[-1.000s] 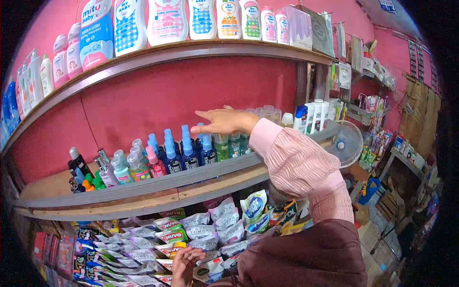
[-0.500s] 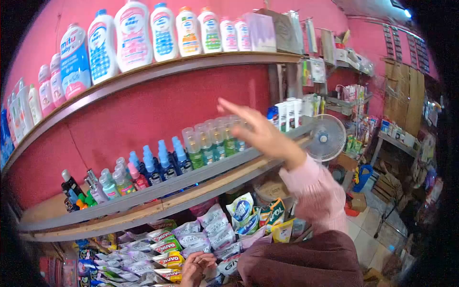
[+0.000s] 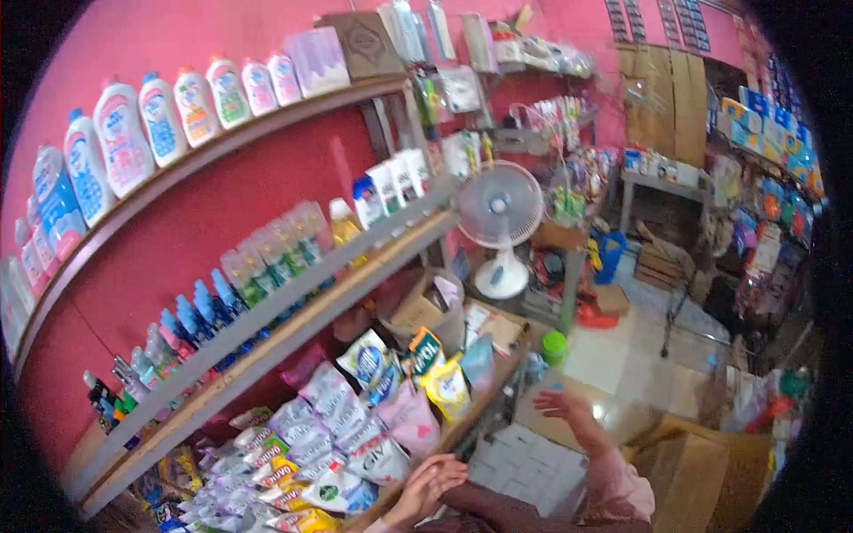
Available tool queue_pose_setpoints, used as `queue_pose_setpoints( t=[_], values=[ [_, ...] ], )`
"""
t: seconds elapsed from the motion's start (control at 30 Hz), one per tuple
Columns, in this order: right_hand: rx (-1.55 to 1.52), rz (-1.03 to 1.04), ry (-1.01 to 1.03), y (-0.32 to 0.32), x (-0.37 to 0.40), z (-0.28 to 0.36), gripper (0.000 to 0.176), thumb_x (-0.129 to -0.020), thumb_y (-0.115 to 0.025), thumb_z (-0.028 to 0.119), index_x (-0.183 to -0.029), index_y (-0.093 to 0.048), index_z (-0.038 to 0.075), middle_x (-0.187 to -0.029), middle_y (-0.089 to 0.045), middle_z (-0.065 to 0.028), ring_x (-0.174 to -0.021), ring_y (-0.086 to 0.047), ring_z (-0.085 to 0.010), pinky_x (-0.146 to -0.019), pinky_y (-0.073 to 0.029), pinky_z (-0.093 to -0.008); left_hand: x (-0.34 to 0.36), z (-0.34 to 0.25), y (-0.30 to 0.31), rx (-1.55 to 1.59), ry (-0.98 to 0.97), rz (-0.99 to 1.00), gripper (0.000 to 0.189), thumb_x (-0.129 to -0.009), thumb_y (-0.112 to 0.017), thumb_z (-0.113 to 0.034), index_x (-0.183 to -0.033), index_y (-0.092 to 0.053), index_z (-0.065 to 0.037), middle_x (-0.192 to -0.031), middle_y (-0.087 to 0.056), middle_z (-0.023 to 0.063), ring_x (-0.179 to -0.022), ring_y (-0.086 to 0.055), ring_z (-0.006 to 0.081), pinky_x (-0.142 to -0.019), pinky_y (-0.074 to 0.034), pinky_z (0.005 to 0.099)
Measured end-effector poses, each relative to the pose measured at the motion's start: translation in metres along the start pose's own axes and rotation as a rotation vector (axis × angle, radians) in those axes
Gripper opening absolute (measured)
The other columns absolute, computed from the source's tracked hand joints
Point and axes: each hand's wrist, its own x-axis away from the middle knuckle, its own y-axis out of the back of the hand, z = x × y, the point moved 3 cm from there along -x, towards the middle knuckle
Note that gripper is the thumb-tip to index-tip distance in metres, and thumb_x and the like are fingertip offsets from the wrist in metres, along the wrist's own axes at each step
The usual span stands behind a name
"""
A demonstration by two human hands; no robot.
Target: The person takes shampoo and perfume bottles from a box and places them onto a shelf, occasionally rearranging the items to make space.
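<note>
Below the fan [image 3: 500, 206], our left hand [image 3: 432, 488] is hovering empty, fingers loosely together, beside the slanting GIV pouch [image 3: 380, 461]; our right hand [image 3: 566, 407], blurred but seemingly spread, is hanging farther right.

A white GIV pouch [image 3: 378, 460] lies among pouches [image 3: 325, 401].

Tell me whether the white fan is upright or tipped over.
The white fan is upright: its round cage sits above its base.

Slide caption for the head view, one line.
Left hand by stocked shelves, right hand outstretched, white fan standing beyond.
</note>
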Motion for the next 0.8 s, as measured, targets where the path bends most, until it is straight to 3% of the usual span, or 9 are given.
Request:
queue_pose_setpoints(
  t=[0.1, 0.17, 0.3, 0.4, 0.47, 0.5, 0.57, 0.67, 0.8],
  values=[
    [-0.11, -0.439, -0.034, 0.067, 0.101, -0.006, 0.046, -0.097, -0.041, 0.039, -0.115, -0.054, -0.001, -0.104, -0.063, -0.0146, -0.091, -0.063, -0.0213, -0.08, -0.05, -0.0333, -0.002, 0.046, -0.03, -0.001, 0.133, 0.069, 0.04, -0.097, -0.042, -0.023, -0.128, -0.041, 0.002, -0.12, -0.054, 0.0199, -0.111, -0.054, 0.0286, -0.097, -0.041, 0.04],
    [-0.175, -0.687, 0.018, 0.09, 0.169, 0.005, 0.039, -0.095, -0.045, 0.036, -0.11, -0.055, 0.002, -0.094, -0.064, -0.0118, -0.08, -0.063, -0.0182, -0.068, -0.052, -0.0293, -0.004, 0.056, -0.055, 0.001, 0.265, 0.137, 0.04, -0.096, -0.045, -0.026, -0.127, -0.043, -0.002, -0.119, -0.056, 0.0145, -0.111, -0.054, 0.0239, -0.097, -0.041, 0.0377],
    [-0.216, -0.976, 0.255, 0.095, 0.298, 0.013, 0.038, -0.094, -0.048, 0.035, -0.112, -0.053, 0.002, -0.091, -0.063, -0.0112, -0.077, -0.063, -0.018, -0.066, -0.052, -0.0297, 0.005, 0.074, -0.084, -0.078, 0.416, 0.331, 0.042, -0.093, -0.049, -0.028, -0.125, -0.045, -0.002, -0.118, -0.057, 0.0158, -0.111, -0.055, 0.0256, -0.098, -0.04, 0.0414],
    [-0.25, -1.209, 0.335, 0.037, 0.362, 0.005, 0.038, -0.094, -0.048, 0.035, -0.112, -0.053, 0.002, -0.091, -0.063, -0.0107, -0.077, -0.063, -0.0181, -0.068, -0.051, -0.0304, 0.021, 0.089, -0.088, -0.133, 0.511, 0.499, 0.041, -0.092, -0.05, -0.029, -0.124, -0.046, -0.004, -0.115, -0.059, 0.0141, -0.108, -0.056, 0.0259, -0.096, -0.042, 0.0416],
    [-0.322, -1.218, 0.335, -0.002, 0.392, -0.03, 0.034, -0.094, -0.048, 0.032, -0.109, -0.055, 0.002, -0.089, -0.063, -0.0118, -0.077, -0.063, -0.0197, -0.07, -0.052, -0.0321, 0.04, 0.1, -0.088, -0.126, 0.517, 0.568, 0.041, -0.091, -0.052, -0.03, -0.123, -0.047, -0.005, -0.111, -0.06, 0.0131, -0.104, -0.058, 0.0266, -0.094, -0.043, 0.0427],
    [-0.325, -1.332, 0.246, -0.034, 0.399, -0.036, 0.033, -0.094, -0.047, 0.03, -0.108, -0.056, 0.001, -0.089, -0.064, -0.0138, -0.078, -0.063, -0.0213, -0.071, -0.053, -0.0336, 0.051, 0.1, -0.093, -0.123, 0.536, 0.59, 0.04, -0.091, -0.052, -0.03, -0.122, -0.047, -0.005, -0.11, -0.061, 0.0128, -0.104, -0.058, 0.0267, -0.093, -0.043, 0.0429],
    [-0.418, -1.329, 0.132, -0.082, 0.413, -0.054, 0.034, -0.095, -0.045, 0.028, -0.109, -0.056, 0.0, -0.092, -0.065, -0.0148, -0.081, -0.064, -0.0231, -0.074, -0.053, -0.0335, 0.085, 0.115, -0.09, -0.094, 0.603, 0.591, 0.038, -0.092, -0.051, -0.03, -0.12, -0.048, -0.005, -0.108, -0.061, 0.0123, -0.102, -0.058, 0.0269, -0.093, -0.044, 0.0434],
    [-0.381, -1.207, 0.048, -0.127, 0.449, -0.076, 0.033, -0.096, -0.046, 0.028, -0.111, -0.057, 0.0, -0.095, -0.065, -0.0117, -0.083, -0.063, -0.0186, -0.076, -0.05, -0.0296, 0.125, 0.138, -0.094, -0.034, 0.727, 0.611, 0.035, -0.092, -0.05, -0.03, -0.117, -0.049, -0.005, -0.106, -0.061, 0.0125, -0.1, -0.058, 0.0268, -0.091, -0.044, 0.0432],
    [-0.336, -1.249, 0.025, -0.177, 0.492, -0.084, 0.03, -0.096, -0.047, 0.025, -0.109, -0.058, -0.001, -0.095, -0.065, -0.0103, -0.087, -0.063, -0.0161, -0.078, -0.049, -0.0282, 0.165, 0.151, -0.092, -0.083, 0.958, 0.69, 0.035, -0.092, -0.051, -0.03, -0.117, -0.048, -0.005, -0.108, -0.06, 0.0137, -0.101, -0.058, 0.026, -0.09, -0.045, 0.0423]
  ],
)
